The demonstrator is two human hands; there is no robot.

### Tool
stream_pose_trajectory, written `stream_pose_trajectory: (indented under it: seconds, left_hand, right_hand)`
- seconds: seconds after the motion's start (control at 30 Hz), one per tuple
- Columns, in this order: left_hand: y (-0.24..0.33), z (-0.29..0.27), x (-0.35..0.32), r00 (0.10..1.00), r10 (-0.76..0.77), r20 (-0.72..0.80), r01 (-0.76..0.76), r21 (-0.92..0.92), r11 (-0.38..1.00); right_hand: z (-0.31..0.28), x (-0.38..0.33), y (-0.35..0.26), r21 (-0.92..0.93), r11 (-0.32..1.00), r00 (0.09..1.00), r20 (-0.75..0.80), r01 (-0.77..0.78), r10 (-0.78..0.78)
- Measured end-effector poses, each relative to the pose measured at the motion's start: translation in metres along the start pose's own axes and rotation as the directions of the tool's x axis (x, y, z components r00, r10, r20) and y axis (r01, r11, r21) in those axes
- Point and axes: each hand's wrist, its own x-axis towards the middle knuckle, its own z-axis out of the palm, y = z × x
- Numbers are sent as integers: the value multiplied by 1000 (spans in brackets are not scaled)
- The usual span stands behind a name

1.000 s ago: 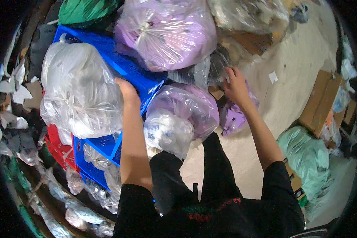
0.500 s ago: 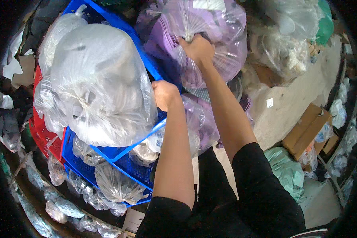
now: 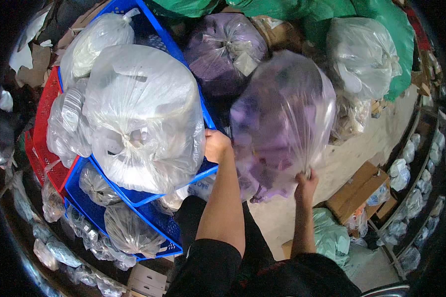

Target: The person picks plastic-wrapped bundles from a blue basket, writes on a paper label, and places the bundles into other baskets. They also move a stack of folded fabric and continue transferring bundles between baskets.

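A red crate sits at the far left, beside stacked blue crates carrying a large clear bag. The left hand is closed on the upper blue crate's rim — where it was a second ago. The purple translucent bag, earlier resting in the pile, is now lifted, its neck bunched tight in the right hand — freed for moving. Cardboard boxes lie on the floor at the right.

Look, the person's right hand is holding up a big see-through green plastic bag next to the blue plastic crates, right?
Not quite: the head view shows the right hand gripping a big see-through purple plastic bag, not a green one. It hangs beside the blue plastic crates.
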Motion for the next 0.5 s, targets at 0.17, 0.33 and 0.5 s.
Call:
stream_pose_trajectory:
  seconds: [0.17, 0.33, 0.5]
  left_hand:
    - [6, -4, -2, 995, -86, 59, 83, 59, 995]
    - [8, -4, -5, 999, -42, -19, 43, 68, 997]
    - [7, -2, -1, 991, -115, 64, 106, 128, 986]
  right_hand:
    - [-48, -20, 112, 232, 958, 985, 22, -172, 171]
    - [-83, 9, 151, 300, 925, 971, 11, -232, 240]
    - [-84, 21, 143, 267, 925, 962, 50, -271, 268]
